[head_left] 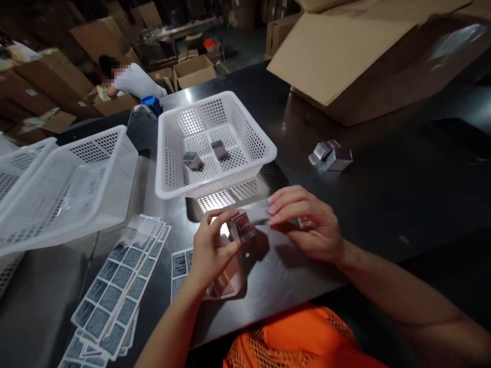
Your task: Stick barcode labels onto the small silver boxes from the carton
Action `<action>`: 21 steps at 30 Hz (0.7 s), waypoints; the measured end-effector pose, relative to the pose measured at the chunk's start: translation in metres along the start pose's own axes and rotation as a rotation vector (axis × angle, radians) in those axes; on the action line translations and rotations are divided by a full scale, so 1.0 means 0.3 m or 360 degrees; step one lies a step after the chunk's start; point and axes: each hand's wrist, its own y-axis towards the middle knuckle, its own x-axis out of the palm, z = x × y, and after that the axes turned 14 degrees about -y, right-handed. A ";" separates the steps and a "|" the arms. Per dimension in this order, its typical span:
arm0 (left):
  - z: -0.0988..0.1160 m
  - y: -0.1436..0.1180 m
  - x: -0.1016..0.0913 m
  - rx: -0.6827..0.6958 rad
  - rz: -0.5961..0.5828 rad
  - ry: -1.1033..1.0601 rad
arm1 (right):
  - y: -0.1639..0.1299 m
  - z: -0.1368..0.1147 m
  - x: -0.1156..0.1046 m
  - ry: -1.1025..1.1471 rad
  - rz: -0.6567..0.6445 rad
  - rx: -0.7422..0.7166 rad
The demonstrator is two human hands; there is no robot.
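Fingers [215, 225] of the left hand [210, 253] curl closed around a small shiny metallic-wrapped box [241, 227], pinching it from the left. Right hand [307, 225] fingers [282, 204] lie nearly straight, lightly closed on a clear film strip [255, 210] at the box's top. Just beyond the fingertips stands a white perforated plastic basket [253, 153] holding two similar boxes. Left of the left fingers, sheets of printed labels [123, 276] lie on the dark glossy counter [383, 204].
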 end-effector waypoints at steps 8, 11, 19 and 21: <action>0.009 -0.008 0.010 -0.0177 0.0070 -0.0269 | 0.023 -0.010 0.024 0.0567 -0.0077 0.0901; 0.017 -0.006 0.005 -0.0047 0.0032 -0.0144 | 0.025 -0.010 0.035 0.0703 -0.0206 0.1018; 0.013 -0.016 0.010 0.0062 0.0068 -0.0007 | 0.026 0.001 0.053 0.0888 -0.0274 0.1222; 0.014 -0.017 0.013 0.0103 0.0145 -0.0073 | 0.028 -0.001 0.054 0.0940 -0.0268 0.1267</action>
